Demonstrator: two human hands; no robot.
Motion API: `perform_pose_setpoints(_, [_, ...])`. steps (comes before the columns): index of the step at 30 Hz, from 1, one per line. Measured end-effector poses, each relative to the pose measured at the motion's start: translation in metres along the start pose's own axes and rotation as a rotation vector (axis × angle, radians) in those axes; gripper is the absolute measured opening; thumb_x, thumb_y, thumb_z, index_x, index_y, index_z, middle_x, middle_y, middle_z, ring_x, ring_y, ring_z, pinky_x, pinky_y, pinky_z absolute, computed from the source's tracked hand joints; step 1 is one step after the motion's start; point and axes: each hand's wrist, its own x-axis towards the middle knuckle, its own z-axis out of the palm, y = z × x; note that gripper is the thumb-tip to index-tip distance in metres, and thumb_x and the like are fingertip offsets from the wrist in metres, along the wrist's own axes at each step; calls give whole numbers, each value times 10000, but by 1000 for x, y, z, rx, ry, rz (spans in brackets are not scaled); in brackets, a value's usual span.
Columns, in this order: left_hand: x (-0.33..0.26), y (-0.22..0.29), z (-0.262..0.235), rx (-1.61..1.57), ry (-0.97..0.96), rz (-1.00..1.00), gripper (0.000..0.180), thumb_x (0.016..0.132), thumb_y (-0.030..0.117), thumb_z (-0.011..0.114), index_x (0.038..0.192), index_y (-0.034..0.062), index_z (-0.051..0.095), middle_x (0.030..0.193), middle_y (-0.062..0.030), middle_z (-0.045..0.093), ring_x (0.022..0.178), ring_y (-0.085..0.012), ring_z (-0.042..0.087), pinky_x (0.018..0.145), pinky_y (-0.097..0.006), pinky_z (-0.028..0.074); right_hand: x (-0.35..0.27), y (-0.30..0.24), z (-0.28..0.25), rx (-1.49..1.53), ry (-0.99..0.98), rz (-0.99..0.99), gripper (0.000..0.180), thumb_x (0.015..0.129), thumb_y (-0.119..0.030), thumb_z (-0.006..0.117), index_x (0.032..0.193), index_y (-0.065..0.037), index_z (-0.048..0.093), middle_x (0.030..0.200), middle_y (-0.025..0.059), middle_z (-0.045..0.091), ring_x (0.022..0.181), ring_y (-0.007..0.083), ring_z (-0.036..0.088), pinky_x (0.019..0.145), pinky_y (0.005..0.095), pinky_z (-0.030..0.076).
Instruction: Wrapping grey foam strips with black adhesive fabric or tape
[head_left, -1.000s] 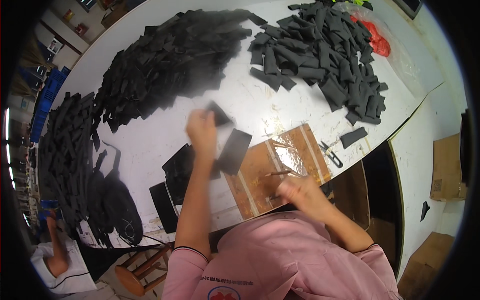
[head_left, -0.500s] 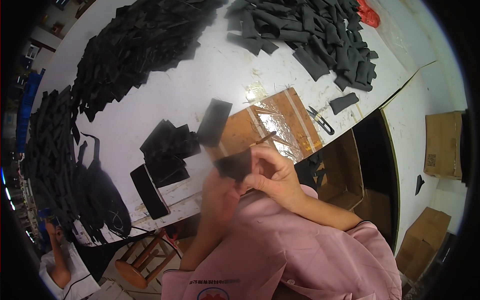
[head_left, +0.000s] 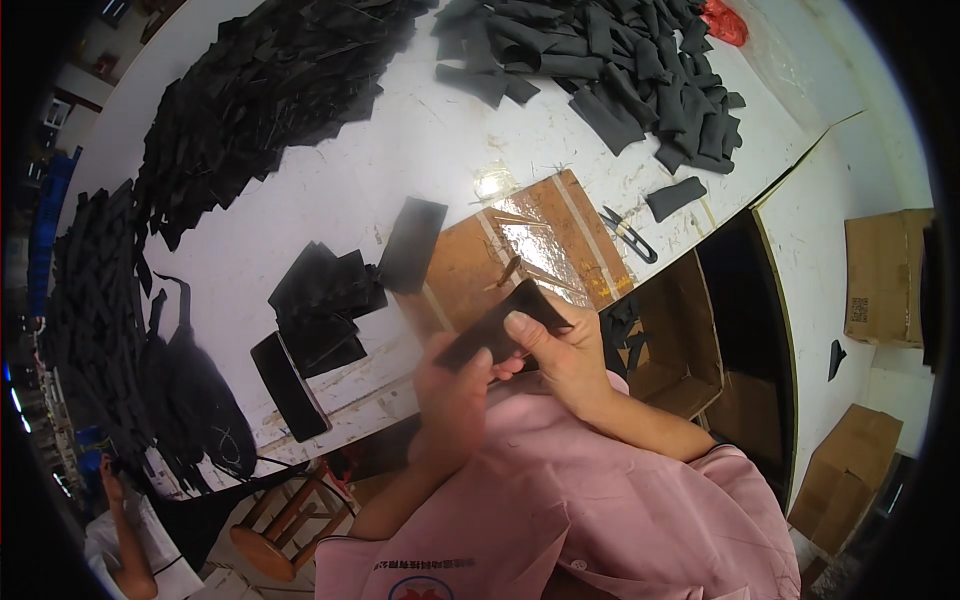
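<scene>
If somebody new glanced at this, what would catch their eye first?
Probably the big heap of black pieces across the far left of the white table, with a heap of dark grey pieces to its right. Nearer, the left hand and right hand hold one dark piece in front of the shiny brown board.

Your left hand (head_left: 452, 395): blurred, thumb (head_left: 482, 361) pointing far. Your right hand (head_left: 568, 358): just beside, thumb extended left. Your forearms (head_left: 655, 427): bare, angled inward from the near side.
</scene>
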Motion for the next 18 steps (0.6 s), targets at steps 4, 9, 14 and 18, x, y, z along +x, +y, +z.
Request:
perform_pose_setpoints(4, [7, -7, -9, 5, 7, -181, 167, 826, 47, 500, 965, -18, 437, 832, -99, 568, 755, -136, 556, 705, -257, 445, 5, 15, -9, -318, 33, -338, 99, 729, -37, 644, 725, 34, 574, 687, 49, 539, 563, 93, 518, 477, 222, 420])
perform_pose_setpoints(9, [-1, 0, 2, 307, 284, 208, 124, 846, 87, 480, 924, -10, 473, 753, -59, 538, 702, -100, 508, 670, -217, 410, 10, 8, -15, -702, 100, -568, 147, 651, -50, 702, 668, 0, 565, 617, 55, 543, 538, 137, 514, 468, 245, 401])
perform_pose_setpoints(14, [-7, 35, 14, 357, -23, 104, 109, 829, 107, 517, 840, 0, 495, 690, -40, 512, 628, -72, 453, 599, -196, 365, 14, 15, -23, -787, 114, -706, 138, 562, 73, 627, 643, -4, 545, 622, 74, 534, 556, 193, 517, 478, 278, 406])
perform_pose_setpoints(18, [1, 38, 25, 389, -34, 18, 116, 817, 116, 538, 807, 7, 501, 660, -27, 508, 597, -60, 451, 570, -183, 369, 15, 10, -21, -856, 92, -754, 169, 500, 91, 571, 640, 0, 547, 617, 78, 519, 573, 215, 511, 489, 294, 410])
